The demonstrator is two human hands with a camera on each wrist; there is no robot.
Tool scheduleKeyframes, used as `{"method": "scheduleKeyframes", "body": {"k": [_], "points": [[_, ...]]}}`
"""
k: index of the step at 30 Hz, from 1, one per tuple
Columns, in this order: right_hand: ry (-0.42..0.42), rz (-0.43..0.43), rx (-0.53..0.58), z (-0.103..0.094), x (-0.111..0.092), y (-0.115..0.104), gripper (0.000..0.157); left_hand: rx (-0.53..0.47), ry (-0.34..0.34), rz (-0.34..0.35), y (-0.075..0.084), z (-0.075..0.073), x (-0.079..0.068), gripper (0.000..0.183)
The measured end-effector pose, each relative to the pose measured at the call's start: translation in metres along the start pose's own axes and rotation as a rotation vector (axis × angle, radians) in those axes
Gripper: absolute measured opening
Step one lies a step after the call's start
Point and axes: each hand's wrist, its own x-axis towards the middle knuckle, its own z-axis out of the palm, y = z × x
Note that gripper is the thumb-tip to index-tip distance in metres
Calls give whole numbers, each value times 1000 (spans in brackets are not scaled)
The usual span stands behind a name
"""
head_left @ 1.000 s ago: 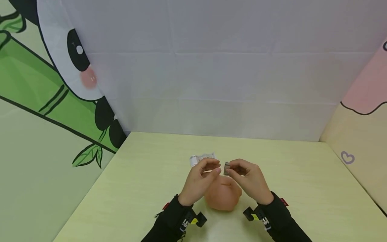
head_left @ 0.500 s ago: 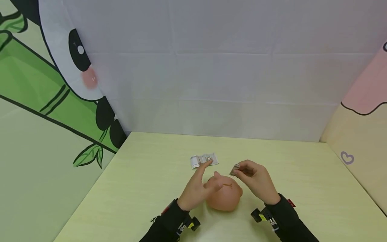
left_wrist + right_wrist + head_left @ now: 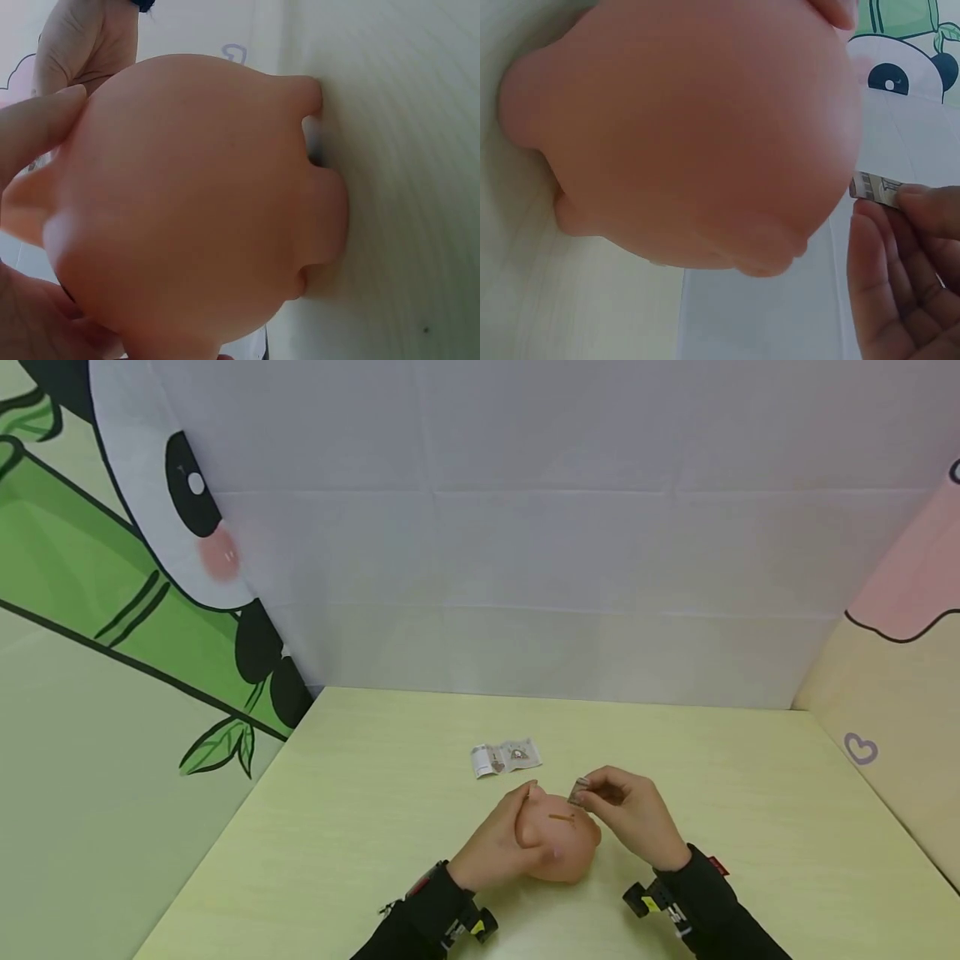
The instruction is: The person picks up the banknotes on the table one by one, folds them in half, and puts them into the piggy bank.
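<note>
A peach-coloured piggy bank stands on the table, the slot on its top facing up. My left hand grips it from the left, fingers around the far side and thumb on the near side. In the left wrist view its rounded body and stubby feet fill the middle. My right hand pinches a small folded banknote between thumb and fingers. In the right wrist view the note's free end is right at the top of the bank. In the head view the note overlaps the bank's upper right edge, beside the slot.
Another banknote, partly curled at its left end, lies on the pale table behind the piggy bank. A white cloth hangs behind the table. Printed panels with cartoon figures stand at both sides.
My left hand has left the raised spot near the folded note and come down around the piggy bank. My right hand has moved slightly right and down, the note tilting toward the bank.
</note>
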Motion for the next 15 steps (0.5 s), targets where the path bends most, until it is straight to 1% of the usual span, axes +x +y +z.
{"method": "scheduleKeyframes", "body": {"k": [2,5,7,12,15], "points": [[-13,-4,-8,1,0,1,8,-25,-6,15,0,1,1,85],[-21,-16,-30,2,-1,2,9,-60,-16,49,1,2,3,68],[-16,-25,-48,3,-1,3,9,-67,-18,53,2,2,3,62],[-7,-43,-89,6,-2,1,12,-15,2,5,3,3,2,72],[-15,-50,-95,8,-3,-1,13,-6,10,-7,4,3,2,72]]}}
